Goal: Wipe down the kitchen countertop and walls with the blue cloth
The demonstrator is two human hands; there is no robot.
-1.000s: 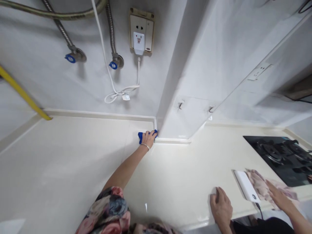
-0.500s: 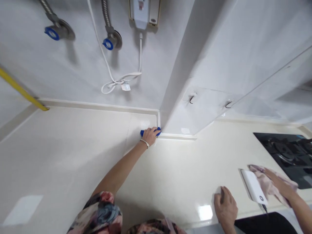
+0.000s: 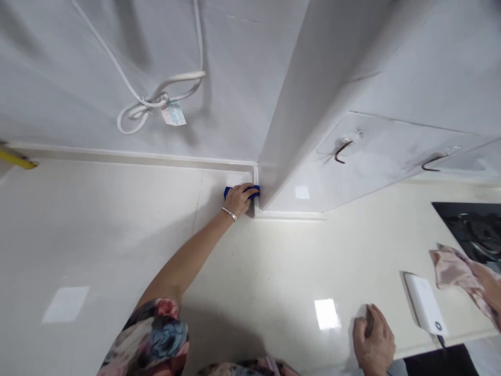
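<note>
My left hand point(image 3: 239, 199) is closed on a small, deep-blue wiping piece point(image 3: 253, 192), held against the raised strip at the foot of the pillar. The hand covers most of it, so I cannot tell whether it is a sponge or a scraper. A bracelet circles that wrist. Down at the lower right, my right hand point(image 3: 374, 337) rests on the counter with fingers curled. Something dark, perhaps only shadow, shows between thumb and fingers. Under both hands lies the pale counter point(image 3: 282, 266).
A co-worker's hand point(image 3: 487, 284) presses a pink cloth point(image 3: 456, 269) near the black gas hob point(image 3: 477, 224). A white device point(image 3: 425, 305) with a cable lies at the front edge. Two hooks point(image 3: 344, 149) project from the pillar. A knotted white cord point(image 3: 156, 102) hangs on the wall.
The view has moved closer to the corner. My left hand has slid the blue piece along the strip toward the back wall. The co-worker's cloth hand has shifted away from the white device.
</note>
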